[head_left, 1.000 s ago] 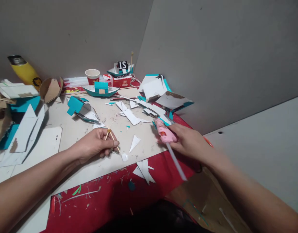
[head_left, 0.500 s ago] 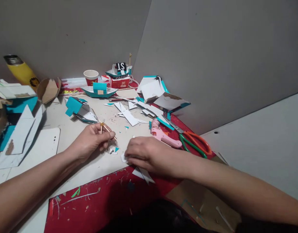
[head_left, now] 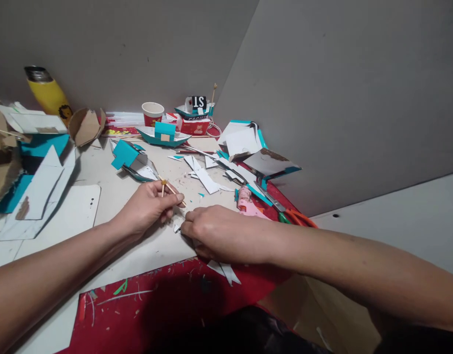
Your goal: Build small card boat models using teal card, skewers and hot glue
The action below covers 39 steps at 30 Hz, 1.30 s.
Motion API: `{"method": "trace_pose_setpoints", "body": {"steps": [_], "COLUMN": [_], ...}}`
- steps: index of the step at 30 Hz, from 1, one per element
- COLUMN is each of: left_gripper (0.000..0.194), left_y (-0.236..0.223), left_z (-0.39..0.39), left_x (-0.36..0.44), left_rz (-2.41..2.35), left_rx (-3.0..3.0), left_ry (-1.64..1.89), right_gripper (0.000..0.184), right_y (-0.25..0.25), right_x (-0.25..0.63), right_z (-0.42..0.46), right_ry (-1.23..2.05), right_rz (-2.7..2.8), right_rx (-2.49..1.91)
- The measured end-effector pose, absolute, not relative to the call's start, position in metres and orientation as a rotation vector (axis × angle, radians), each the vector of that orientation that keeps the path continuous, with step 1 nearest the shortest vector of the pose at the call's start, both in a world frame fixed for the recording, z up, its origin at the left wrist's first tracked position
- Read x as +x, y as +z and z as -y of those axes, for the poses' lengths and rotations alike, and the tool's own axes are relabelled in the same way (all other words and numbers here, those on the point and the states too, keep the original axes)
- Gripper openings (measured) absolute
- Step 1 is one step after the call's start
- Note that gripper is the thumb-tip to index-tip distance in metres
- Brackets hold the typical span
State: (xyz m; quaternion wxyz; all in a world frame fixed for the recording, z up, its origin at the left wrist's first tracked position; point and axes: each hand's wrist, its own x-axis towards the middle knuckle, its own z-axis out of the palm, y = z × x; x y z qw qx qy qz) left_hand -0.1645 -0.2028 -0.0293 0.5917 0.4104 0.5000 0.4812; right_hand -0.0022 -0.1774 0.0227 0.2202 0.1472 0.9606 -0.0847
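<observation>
Between the thumb and fingers of my left hand (head_left: 147,209) are thin wooden sticks (head_left: 176,193), joined by a small brownish lump near one end. Just right of it, my right hand (head_left: 219,233) is low over the white board, its fingers curled together. Its fingertips are partly hidden, so whatever they pinch cannot be made out. Small paper scraps (head_left: 177,228) lie by those fingertips. Beyond my left hand rests a paper boat (head_left: 125,155) with a turquoise roof. Behind it is another turquoise boat (head_left: 163,139).
A pink glue gun (head_left: 246,202) and scissors (head_left: 298,219) lie right of my hands, partly behind my right arm. Cut card strips (head_left: 202,175) are scattered ahead. A paper cup (head_left: 153,117), a boat on a red box (head_left: 194,126) and a yellow bottle (head_left: 49,96) stand at the back.
My right hand has moved left, closer to my left hand, over a white scrap that showed before. My left hand still holds the sticks. The whole view has shifted slightly.
</observation>
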Motion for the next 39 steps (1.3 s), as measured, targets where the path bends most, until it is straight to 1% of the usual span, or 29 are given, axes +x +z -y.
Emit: {"method": "trace_pose_setpoints", "body": {"steps": [7,10,13,16,19,22,24,26,30,36,39], "left_gripper": [0.015,0.015,0.015,0.016,0.017,0.019,0.020,0.019,0.016,0.010,0.012], "left_y": [-0.031,-0.030,-0.030,-0.031,-0.028,-0.022,-0.018,-0.014,-0.006,0.001,0.004], "left_z": [0.203,0.203,0.203,0.203,0.204,0.204,0.205,0.207,0.213,0.221,0.223], "left_x": [-0.166,-0.166,-0.166,-0.166,-0.166,-0.166,-0.166,-0.165,-0.161,-0.154,-0.152], "left_rz": [-1.168,-1.180,-1.188,-1.188,-1.183,-1.185,-1.182,-1.164,-1.137,-1.208,-1.234], "left_rx": [0.969,0.972,0.979,0.976,0.955,0.906,0.889,0.903,1.031,1.289,1.353], "left_ry": [1.132,1.135,1.129,1.120,1.124,1.163,1.185,1.169,1.031,0.989,1.032], "right_gripper": [0.022,0.018,0.013,0.018,0.023,0.016,0.016,0.019,0.023,0.017,0.014], "right_y": [0.018,0.016,0.013,0.011,0.008,0.005,0.002,0.000,-0.001,-0.001,-0.001], "right_x": [0.000,0.003,0.007,0.011,0.017,0.026,0.033,0.039,0.042,0.033,0.029], "right_z": [0.178,0.178,0.174,0.164,0.150,0.137,0.133,0.132,0.139,0.152,0.157], "right_ry": [-0.171,-0.169,-0.282,-0.611,-1.214,-1.840,-2.136,-2.340,-2.533,-2.541,-2.520], "right_rz": [-2.744,-2.780,-2.820,-2.828,-2.679,-2.400,-2.271,-2.178,-2.081,-2.071,-2.054], "right_rx": [0.326,0.309,0.393,0.593,0.897,1.150,1.308,1.461,1.590,1.649,1.689]}}
